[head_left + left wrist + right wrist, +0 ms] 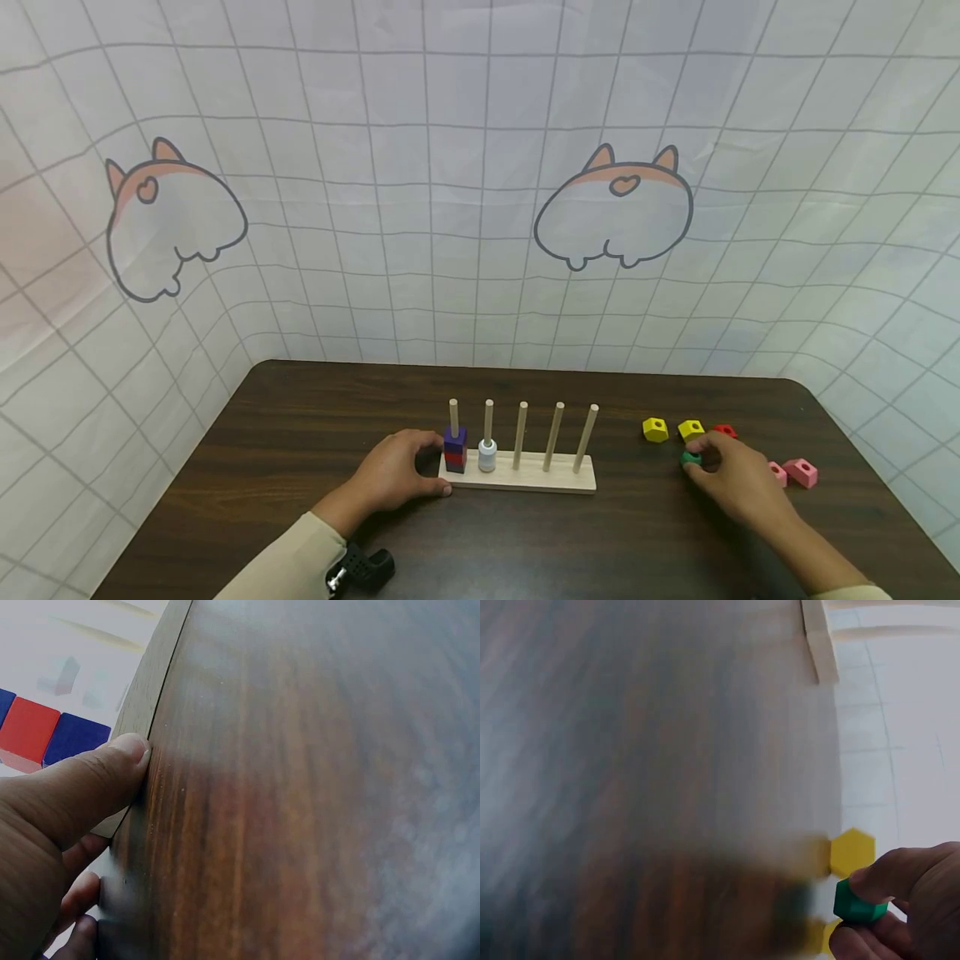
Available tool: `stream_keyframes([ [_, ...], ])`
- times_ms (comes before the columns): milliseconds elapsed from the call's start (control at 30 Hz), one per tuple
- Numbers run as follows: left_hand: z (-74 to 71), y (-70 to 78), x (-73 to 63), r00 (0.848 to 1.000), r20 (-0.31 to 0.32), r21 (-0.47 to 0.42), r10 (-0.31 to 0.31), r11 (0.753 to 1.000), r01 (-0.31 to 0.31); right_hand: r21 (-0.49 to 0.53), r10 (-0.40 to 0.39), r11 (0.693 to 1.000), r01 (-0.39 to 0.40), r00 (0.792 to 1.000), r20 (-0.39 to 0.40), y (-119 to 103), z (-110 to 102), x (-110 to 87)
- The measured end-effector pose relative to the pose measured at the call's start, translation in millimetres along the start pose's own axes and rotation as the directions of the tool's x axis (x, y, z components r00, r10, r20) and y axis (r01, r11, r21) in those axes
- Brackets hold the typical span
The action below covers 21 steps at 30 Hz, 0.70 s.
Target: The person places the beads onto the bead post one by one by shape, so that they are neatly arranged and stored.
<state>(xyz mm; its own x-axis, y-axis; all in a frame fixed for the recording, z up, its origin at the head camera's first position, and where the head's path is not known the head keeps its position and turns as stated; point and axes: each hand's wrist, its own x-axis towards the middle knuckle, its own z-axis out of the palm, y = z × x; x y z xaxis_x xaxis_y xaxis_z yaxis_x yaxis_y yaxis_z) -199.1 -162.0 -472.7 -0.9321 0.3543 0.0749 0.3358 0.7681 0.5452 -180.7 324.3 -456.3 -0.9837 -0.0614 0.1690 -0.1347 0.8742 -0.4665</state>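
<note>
A wooden peg stand (pixel 551 483) with several upright rods sits mid-table. My left hand (pixel 393 471) grips its left end, thumb along the front edge and the other fingers round the far side. The leftmost rod carries a stack of purple and red cube beads (pixel 455 450). White rounded beads (pixel 487 457) sit on the rod beside it; the other rods are bare. Over on the right, my right hand (pixel 738 483) pinches a green faceted bead (pixel 855 904) between thumb and fingers. In the right wrist view it looks raised off the tabletop, though its exact height is unclear.
Two yellow beads, one at the left (pixel 655 430) and one nearer the hand (pixel 691 430), lie beyond the right hand. A red bead (pixel 725 430) and pink beads (pixel 801 472) are close by, partly hidden. A grid-patterned curtain (pixel 465 208) hangs behind the dark wooden table (pixel 337 400).
</note>
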Motion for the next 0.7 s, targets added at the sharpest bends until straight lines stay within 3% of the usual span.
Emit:
stream_keyframes([
  [433, 0.9, -0.7, 0.4, 1.0, 0.001, -0.004, -0.005, 1.0, 0.005, 0.061, -0.117, 0.991, 0.121, 0.991, -0.066, -38.7, -2.9, 2.7],
  [700, 1.6, -1.6, 0.8, 1.0, 0.0, -0.005, -0.007, 1.0, 0.007, 0.11, -0.154, 0.981, 0.16, 0.986, -0.06, -59.9, -9.5, 6.2],
])
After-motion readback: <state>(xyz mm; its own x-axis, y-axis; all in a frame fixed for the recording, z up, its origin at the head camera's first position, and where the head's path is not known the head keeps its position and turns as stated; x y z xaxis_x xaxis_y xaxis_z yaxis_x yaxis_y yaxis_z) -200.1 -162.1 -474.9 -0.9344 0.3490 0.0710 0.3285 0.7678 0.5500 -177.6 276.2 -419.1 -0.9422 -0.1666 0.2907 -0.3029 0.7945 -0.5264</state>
